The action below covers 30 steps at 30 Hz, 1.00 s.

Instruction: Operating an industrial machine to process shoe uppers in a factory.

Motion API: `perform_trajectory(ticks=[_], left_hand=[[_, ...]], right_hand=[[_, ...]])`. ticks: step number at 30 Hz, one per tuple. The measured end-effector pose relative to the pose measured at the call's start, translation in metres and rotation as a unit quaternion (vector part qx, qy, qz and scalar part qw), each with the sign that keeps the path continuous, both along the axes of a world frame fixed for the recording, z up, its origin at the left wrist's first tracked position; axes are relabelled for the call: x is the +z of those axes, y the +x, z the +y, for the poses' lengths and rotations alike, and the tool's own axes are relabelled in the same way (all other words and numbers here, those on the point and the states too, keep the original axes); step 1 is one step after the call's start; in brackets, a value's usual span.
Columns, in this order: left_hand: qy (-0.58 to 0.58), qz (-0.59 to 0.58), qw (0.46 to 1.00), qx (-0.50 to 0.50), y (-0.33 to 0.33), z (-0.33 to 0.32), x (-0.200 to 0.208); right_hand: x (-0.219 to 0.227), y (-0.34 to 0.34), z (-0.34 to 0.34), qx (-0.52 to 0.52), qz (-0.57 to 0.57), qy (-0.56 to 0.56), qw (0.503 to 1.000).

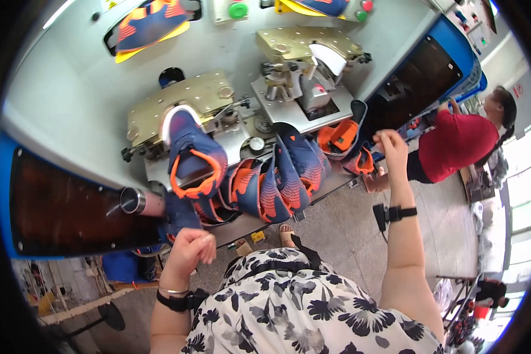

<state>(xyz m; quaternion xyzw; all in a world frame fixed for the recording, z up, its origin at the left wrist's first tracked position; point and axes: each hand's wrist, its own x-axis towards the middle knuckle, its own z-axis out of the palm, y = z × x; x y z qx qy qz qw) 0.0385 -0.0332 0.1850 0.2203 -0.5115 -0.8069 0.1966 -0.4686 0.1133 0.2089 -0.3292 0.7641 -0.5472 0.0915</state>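
My left hand [190, 250] is curled into a loose fist just below the near left end of a row of shoe uppers, and nothing shows in it. Out to the right, my right hand [393, 146] is raised with its fingers curled in, apart from the pieces, and nothing sticks out of it. A navy and orange shoe upper [197, 156] sits toe-first on the left station of the machine [180, 109]. Several more navy and orange uppers [277, 183] lie overlapped along the front ledge. Another upper, with an orange lining [339, 137], rests at the right end.
A second clamp station [304, 76] stands to the right, a white curved piece on it. A steel tumbler [133, 201] lies near the left dark panel [71, 206]. Green [238, 10] and red buttons are above. A co-worker in a red shirt [457, 144] stands at the right.
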Motion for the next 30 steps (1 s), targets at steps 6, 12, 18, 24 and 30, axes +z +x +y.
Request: perform_trajectory(ticks=[6,12,18,24,30], left_hand=[[0.091,-0.087,0.992,-0.028,-0.016,0.01,-0.02],[0.044,-0.096,0.994,-0.01,-0.09,0.037,0.008],[-0.012,-0.088,0.996,0.031,-0.186,0.078,0.04],[-0.067,-0.09,0.992,0.063,-0.283,0.117,0.04],[-0.002,-0.089,0.988,0.125,-0.291,0.126,0.022]], right_hand=[[-0.068,-0.01,0.077,-0.123,-0.163,0.076,0.976],[-0.016,-0.027,-0.005,0.042,0.009,-0.066,0.997],[0.157,-0.051,-0.161,0.153,0.402,-0.222,0.875],[0.212,-0.081,-0.264,0.245,0.407,-0.01,0.88],[0.14,-0.064,-0.215,0.277,0.41,-0.119,0.861]])
